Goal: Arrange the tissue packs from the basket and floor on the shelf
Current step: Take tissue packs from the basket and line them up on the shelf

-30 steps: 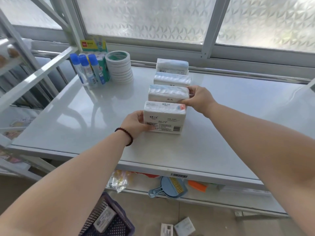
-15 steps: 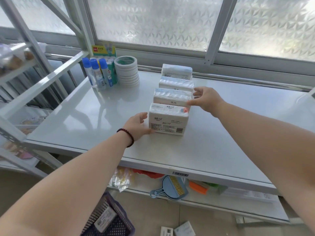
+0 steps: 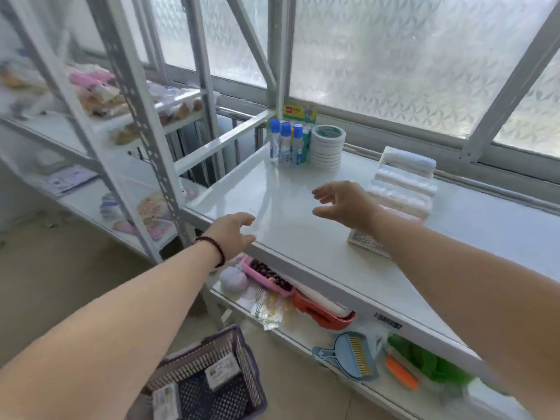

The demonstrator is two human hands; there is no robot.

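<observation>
A row of several white tissue packs [image 3: 403, 189] stands on the white shelf [image 3: 291, 207], running from the window toward me. My right hand [image 3: 342, 203] hovers open just left of the row, its forearm covering the nearest pack. My left hand [image 3: 233, 234], with a dark bead bracelet, is open over the shelf's front left edge and holds nothing. Below, at the bottom of the view, a dark purple basket [image 3: 242, 359] sits on the floor with two tissue packs [image 3: 221, 371] inside.
Blue-capped glue bottles [image 3: 285, 144] and a stack of tape rolls [image 3: 327, 147] stand at the shelf's back left. The lower shelf holds a pink tray [image 3: 266, 277], an orange tray [image 3: 324, 316] and a blue dustpan brush [image 3: 351, 356]. A second rack [image 3: 133, 116] stands left.
Both hands have let go of the front tissue pack and pulled back left, fingers spread. The view has swung left and down, bringing the neighbouring rack and the basket into sight.
</observation>
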